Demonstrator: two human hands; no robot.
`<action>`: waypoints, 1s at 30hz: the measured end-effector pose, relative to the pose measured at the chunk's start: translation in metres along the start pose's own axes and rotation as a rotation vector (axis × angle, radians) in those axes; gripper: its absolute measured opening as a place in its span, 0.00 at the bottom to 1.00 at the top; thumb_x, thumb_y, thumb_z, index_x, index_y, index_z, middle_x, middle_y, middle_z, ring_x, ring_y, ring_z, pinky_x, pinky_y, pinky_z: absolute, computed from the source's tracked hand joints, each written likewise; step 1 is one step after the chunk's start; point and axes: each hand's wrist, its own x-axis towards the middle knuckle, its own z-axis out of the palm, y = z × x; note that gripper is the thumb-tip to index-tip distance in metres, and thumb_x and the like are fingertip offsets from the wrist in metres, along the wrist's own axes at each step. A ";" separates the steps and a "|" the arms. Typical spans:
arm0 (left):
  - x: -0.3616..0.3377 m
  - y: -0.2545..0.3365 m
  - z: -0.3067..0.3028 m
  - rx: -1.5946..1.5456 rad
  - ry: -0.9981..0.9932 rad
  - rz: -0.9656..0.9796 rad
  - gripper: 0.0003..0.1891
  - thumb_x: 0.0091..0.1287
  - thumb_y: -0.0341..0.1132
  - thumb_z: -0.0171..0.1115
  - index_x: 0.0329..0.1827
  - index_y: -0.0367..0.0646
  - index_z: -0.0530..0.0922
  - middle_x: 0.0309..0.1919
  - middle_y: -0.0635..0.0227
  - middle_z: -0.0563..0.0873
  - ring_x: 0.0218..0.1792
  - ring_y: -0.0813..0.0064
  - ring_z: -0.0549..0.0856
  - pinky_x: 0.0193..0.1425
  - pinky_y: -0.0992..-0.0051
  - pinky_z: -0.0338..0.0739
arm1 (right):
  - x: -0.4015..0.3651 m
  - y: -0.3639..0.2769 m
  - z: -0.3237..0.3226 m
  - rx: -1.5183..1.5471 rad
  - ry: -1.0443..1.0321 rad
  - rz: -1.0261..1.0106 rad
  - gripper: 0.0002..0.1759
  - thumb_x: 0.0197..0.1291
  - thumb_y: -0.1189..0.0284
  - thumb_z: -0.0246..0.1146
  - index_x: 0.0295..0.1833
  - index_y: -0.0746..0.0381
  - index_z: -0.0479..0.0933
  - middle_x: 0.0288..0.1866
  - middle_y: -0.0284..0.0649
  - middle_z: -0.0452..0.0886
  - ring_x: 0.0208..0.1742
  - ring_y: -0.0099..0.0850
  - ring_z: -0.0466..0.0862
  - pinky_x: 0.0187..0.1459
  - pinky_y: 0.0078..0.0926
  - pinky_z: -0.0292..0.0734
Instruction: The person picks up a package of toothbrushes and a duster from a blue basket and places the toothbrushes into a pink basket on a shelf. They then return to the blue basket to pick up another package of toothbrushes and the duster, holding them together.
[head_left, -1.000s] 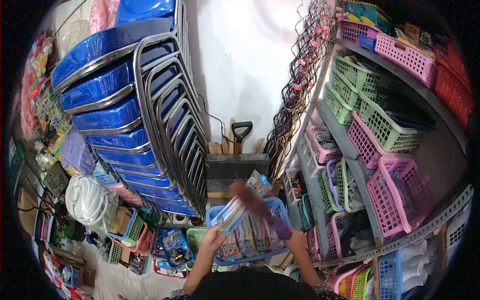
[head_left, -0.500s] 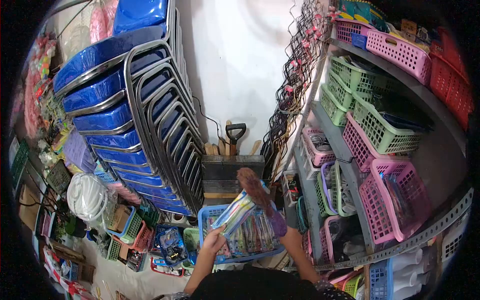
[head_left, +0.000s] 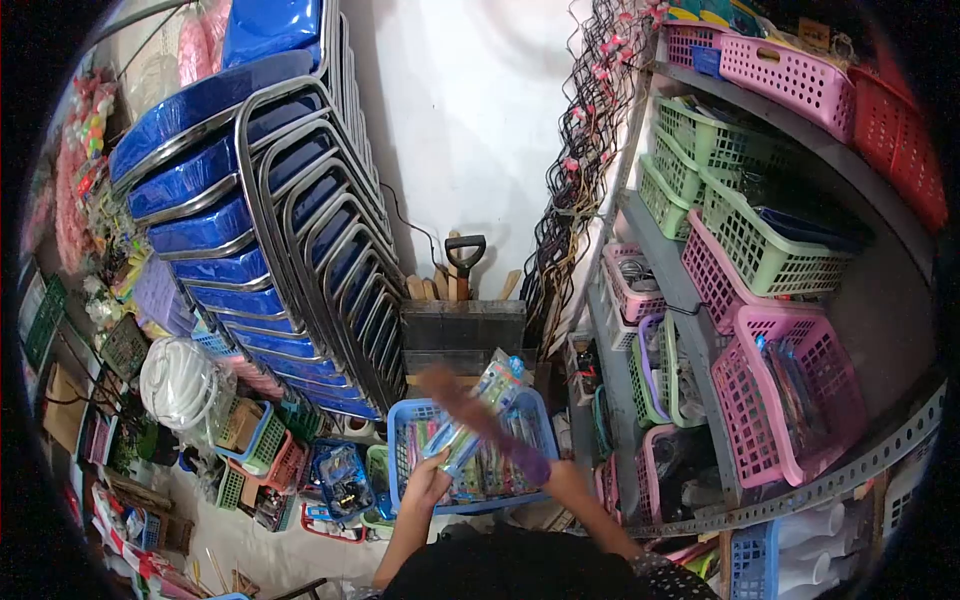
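Both hands grip long things above the blue basket (head_left: 396, 452); left hand (head_left: 428, 483) clasps a packet (head_left: 495, 386) slanting up-right; right hand (head_left: 562, 480) grasps a blurred duster (head_left: 517, 453) slanting up-left, crossing it.

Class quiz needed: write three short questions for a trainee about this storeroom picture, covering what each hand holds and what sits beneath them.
1. True or false: the left hand holds a packet.
2. What does the right hand grip? A) a hammer B) a long brush C) a cup
3. Fill in: below both hands sits a ___ basket.
Key: 1 true; 2 B; 3 blue.
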 end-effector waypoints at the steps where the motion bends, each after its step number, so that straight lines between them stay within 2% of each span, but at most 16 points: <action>1: 0.009 -0.007 -0.024 -0.106 -0.218 0.023 0.17 0.63 0.26 0.53 0.56 0.36 0.68 0.51 0.57 0.77 0.50 0.64 0.78 0.54 0.65 0.72 | -0.005 -0.003 -0.003 -0.033 -0.109 -0.146 0.21 0.46 0.52 0.62 0.34 0.59 0.80 0.26 0.52 0.78 0.32 0.51 0.79 0.34 0.45 0.73; 2: 0.013 -0.011 -0.037 -0.212 -0.435 0.046 0.17 0.63 0.26 0.53 0.55 0.37 0.68 0.50 0.57 0.76 0.50 0.63 0.78 0.53 0.64 0.72 | -0.003 0.000 -0.003 -0.031 -0.109 -0.149 0.21 0.46 0.52 0.62 0.34 0.59 0.80 0.26 0.52 0.78 0.32 0.51 0.79 0.34 0.45 0.73; 3: 0.010 -0.009 -0.034 -0.244 -0.125 -0.024 0.18 0.62 0.24 0.54 0.56 0.38 0.67 0.50 0.56 0.75 0.51 0.62 0.77 0.52 0.62 0.73 | 0.001 0.009 -0.003 -0.080 -0.103 -0.129 0.20 0.46 0.54 0.62 0.34 0.60 0.79 0.26 0.52 0.79 0.32 0.51 0.79 0.34 0.45 0.73; 6: -0.017 0.006 0.032 -0.022 0.071 0.041 0.20 0.62 0.23 0.54 0.57 0.36 0.65 0.52 0.55 0.75 0.51 0.61 0.77 0.52 0.61 0.73 | 0.018 0.021 -0.011 -0.128 -0.073 0.000 0.18 0.45 0.56 0.63 0.35 0.60 0.79 0.26 0.52 0.79 0.32 0.51 0.79 0.35 0.45 0.73; 7: -0.014 0.004 0.028 -0.028 -0.012 0.035 0.21 0.61 0.22 0.53 0.58 0.34 0.66 0.55 0.57 0.74 0.56 0.63 0.74 0.63 0.66 0.65 | 0.021 0.019 -0.017 -0.093 -0.015 0.105 0.19 0.45 0.55 0.63 0.36 0.59 0.79 0.29 0.51 0.80 0.34 0.51 0.80 0.36 0.45 0.74; 9: -0.017 0.004 0.031 -0.034 -0.034 0.046 0.20 0.62 0.23 0.53 0.58 0.34 0.66 0.55 0.57 0.75 0.56 0.63 0.74 0.63 0.66 0.65 | 0.023 0.014 -0.017 -0.031 0.036 0.248 0.19 0.44 0.57 0.63 0.38 0.59 0.79 0.31 0.51 0.80 0.36 0.51 0.80 0.37 0.46 0.74; 10: -0.018 0.005 0.032 -0.039 -0.056 0.055 0.19 0.62 0.23 0.53 0.57 0.34 0.67 0.54 0.58 0.75 0.56 0.63 0.75 0.63 0.66 0.65 | 0.022 0.022 -0.004 -0.027 0.038 0.251 0.19 0.44 0.57 0.63 0.38 0.59 0.79 0.31 0.51 0.80 0.36 0.51 0.80 0.37 0.46 0.74; 13: -0.009 0.003 0.006 -0.126 -0.073 -0.006 0.18 0.62 0.26 0.54 0.55 0.35 0.69 0.54 0.59 0.76 0.55 0.64 0.75 0.62 0.67 0.66 | 0.010 0.030 0.021 -0.150 -0.240 -0.060 0.23 0.41 0.53 0.63 0.40 0.57 0.79 0.30 0.51 0.80 0.35 0.50 0.80 0.38 0.45 0.75; 14: -0.032 0.002 0.024 0.340 -0.215 0.401 0.17 0.62 0.27 0.55 0.54 0.36 0.70 0.53 0.60 0.76 0.55 0.66 0.75 0.61 0.67 0.66 | 0.009 0.025 0.014 -0.147 -0.239 -0.060 0.23 0.41 0.53 0.63 0.40 0.57 0.79 0.30 0.51 0.80 0.35 0.50 0.80 0.38 0.45 0.75; 16: -0.011 0.005 -0.003 -0.053 -0.123 0.005 0.17 0.61 0.27 0.55 0.54 0.38 0.70 0.54 0.61 0.76 0.55 0.67 0.75 0.61 0.67 0.66 | 0.013 0.019 0.001 -0.164 -0.151 -0.068 0.23 0.41 0.51 0.62 0.38 0.57 0.79 0.30 0.50 0.80 0.34 0.50 0.80 0.38 0.45 0.75; 18: -0.015 0.006 0.001 -0.013 -0.077 -0.007 0.17 0.62 0.27 0.55 0.55 0.38 0.70 0.54 0.61 0.76 0.55 0.66 0.75 0.61 0.67 0.67 | 0.019 0.017 -0.011 -0.173 -0.086 -0.032 0.22 0.41 0.52 0.63 0.37 0.56 0.80 0.30 0.50 0.80 0.34 0.49 0.81 0.37 0.44 0.75; 20: -0.017 0.004 0.006 0.027 -0.037 -0.022 0.17 0.62 0.26 0.55 0.55 0.38 0.70 0.54 0.60 0.76 0.54 0.65 0.75 0.61 0.66 0.67 | 0.023 0.008 -0.019 -0.063 0.035 0.212 0.17 0.46 0.58 0.61 0.36 0.58 0.79 0.30 0.49 0.80 0.34 0.49 0.80 0.37 0.46 0.75; 24: -0.015 0.001 0.005 -0.040 -0.080 0.031 0.18 0.62 0.27 0.54 0.56 0.38 0.68 0.53 0.58 0.76 0.54 0.64 0.76 0.61 0.66 0.68 | 0.011 0.012 0.011 -0.084 -0.024 0.119 0.18 0.40 0.54 0.64 0.34 0.56 0.80 0.27 0.47 0.80 0.32 0.48 0.81 0.33 0.44 0.75; 26: -0.018 0.000 0.003 -0.070 -0.094 0.076 0.18 0.63 0.26 0.53 0.56 0.37 0.67 0.53 0.58 0.76 0.53 0.64 0.76 0.60 0.66 0.69 | 0.007 0.013 0.018 -0.153 -0.220 -0.290 0.17 0.41 0.56 0.64 0.34 0.56 0.79 0.27 0.47 0.80 0.33 0.48 0.81 0.33 0.44 0.75; 28: -0.024 -0.003 -0.004 0.127 -0.195 0.183 0.19 0.63 0.24 0.51 0.57 0.37 0.66 0.53 0.57 0.75 0.52 0.61 0.77 0.58 0.64 0.71 | 0.019 0.012 0.013 -0.249 -0.235 -0.242 0.16 0.42 0.58 0.63 0.35 0.55 0.79 0.28 0.48 0.80 0.33 0.47 0.81 0.34 0.44 0.75; 30: -0.013 0.000 -0.007 -0.074 0.018 -0.038 0.19 0.62 0.23 0.52 0.57 0.35 0.66 0.52 0.57 0.75 0.52 0.61 0.77 0.59 0.65 0.71 | 0.040 0.028 0.016 -0.262 -0.038 -0.020 0.14 0.44 0.60 0.61 0.35 0.56 0.79 0.28 0.48 0.80 0.34 0.47 0.81 0.35 0.43 0.75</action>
